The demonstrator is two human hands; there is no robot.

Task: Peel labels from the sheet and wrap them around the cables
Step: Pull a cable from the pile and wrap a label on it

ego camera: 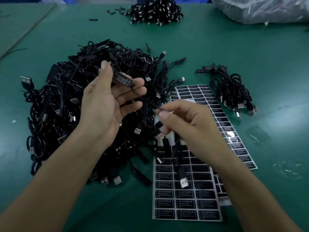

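Green matting [217, 47] covered the bench. The left hand [102, 104], palm up with its fingers mostly spread, pinched the inline controller [122, 79] of a black USB cable [183, 181] under its thumb. The right hand [187, 121] pinched the same cable farther along, and its plug dangled above the label sheets [185, 203]. A large cable heap [55, 101] lay beneath the left hand. A small bundle [230, 87], a far heap [155, 10] and a plastic bag [260, 9] lay beyond.
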